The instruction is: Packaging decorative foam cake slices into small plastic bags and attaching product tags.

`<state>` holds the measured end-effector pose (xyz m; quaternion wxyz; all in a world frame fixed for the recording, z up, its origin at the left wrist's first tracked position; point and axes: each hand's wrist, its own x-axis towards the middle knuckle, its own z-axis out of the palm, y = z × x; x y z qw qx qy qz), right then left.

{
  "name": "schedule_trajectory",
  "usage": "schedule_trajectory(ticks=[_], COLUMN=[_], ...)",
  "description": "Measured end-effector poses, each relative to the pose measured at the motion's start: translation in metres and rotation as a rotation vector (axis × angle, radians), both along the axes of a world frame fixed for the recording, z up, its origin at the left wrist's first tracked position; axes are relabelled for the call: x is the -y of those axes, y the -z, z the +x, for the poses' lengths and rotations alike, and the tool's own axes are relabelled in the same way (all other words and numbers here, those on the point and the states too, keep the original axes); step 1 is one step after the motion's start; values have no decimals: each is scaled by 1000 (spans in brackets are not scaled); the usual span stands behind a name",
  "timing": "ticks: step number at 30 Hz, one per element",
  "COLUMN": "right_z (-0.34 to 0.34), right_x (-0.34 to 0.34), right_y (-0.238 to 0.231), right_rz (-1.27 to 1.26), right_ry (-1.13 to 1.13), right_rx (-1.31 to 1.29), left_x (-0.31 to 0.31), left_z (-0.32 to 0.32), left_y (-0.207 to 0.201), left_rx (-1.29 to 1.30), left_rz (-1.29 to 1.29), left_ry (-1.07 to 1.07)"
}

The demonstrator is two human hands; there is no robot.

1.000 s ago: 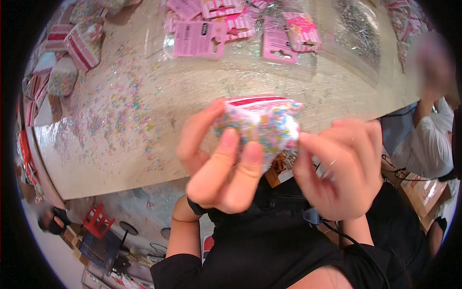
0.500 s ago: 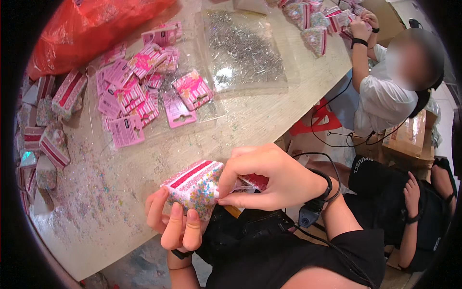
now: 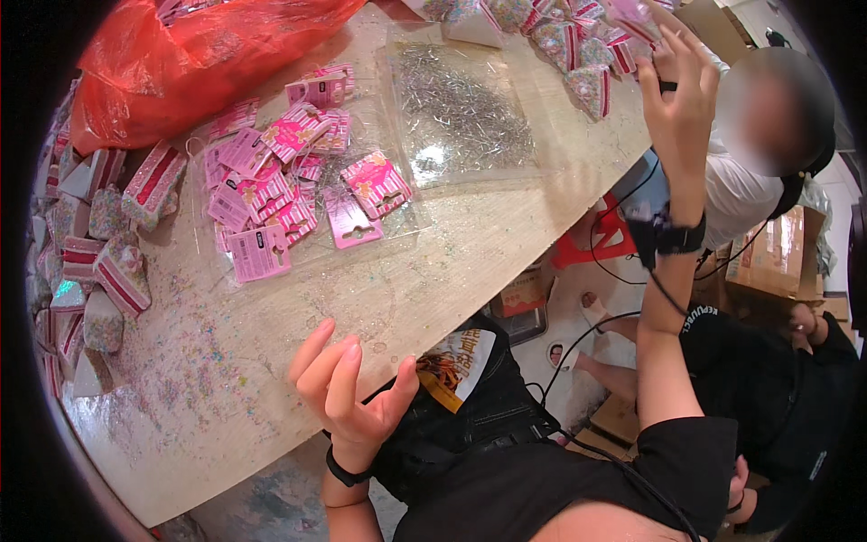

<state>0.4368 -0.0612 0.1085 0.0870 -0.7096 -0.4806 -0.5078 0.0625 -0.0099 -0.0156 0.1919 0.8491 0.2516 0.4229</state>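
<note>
My left hand point(image 3: 354, 388), palm up with its fingers curled apart, hovers empty over the table's front edge. Stretched out to the far right, my right hand point(image 3: 679, 108) has its fingers spread beside a pile of sprinkle-covered cake-slice ornaments point(image 3: 591, 88). Just past its fingertips is a blurred pink piece point(image 3: 630, 18); whether they touch it I cannot tell. Pink header cards point(image 3: 262, 253) lie heaped in a clear plastic tray point(image 3: 411, 221) at the middle left. Another clear tray point(image 3: 551, 135) holds many thin silvery fasteners point(image 3: 465, 117).
More cake-slice ornaments point(image 3: 122, 275) are piled along the left edge, below a red plastic bag point(image 3: 208, 68). Loose glitter is scattered over the table point(image 3: 298, 303). A co-worker in a white shirt point(image 3: 741, 203) sits at the right; another person in black point(image 3: 768, 388) is nearer. Black cables trail from my right wrist.
The cake-slice ornament has left my left hand, whose fingers have opened. My right hand has swung from beside it to the far right pile, and the view has shifted slightly.
</note>
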Motion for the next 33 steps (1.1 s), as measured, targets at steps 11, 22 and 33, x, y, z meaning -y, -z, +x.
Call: schedule_trajectory(ticks=[11, 22, 33], right_z=[-37, -35, -30], right_x=[31, 24, 28], right_y=[113, 131, 136], right_rz=[86, 64, 92], right_ry=[-236, -271, -251], right_rx=[-1102, -1121, -1132], left_x=[-43, -191, -201], left_z=[-128, -357, -227], left_y=[-48, -41, -50], left_rx=[-235, -789, -246], left_rz=[98, -490, -271], left_ry=[-633, -843, -733])
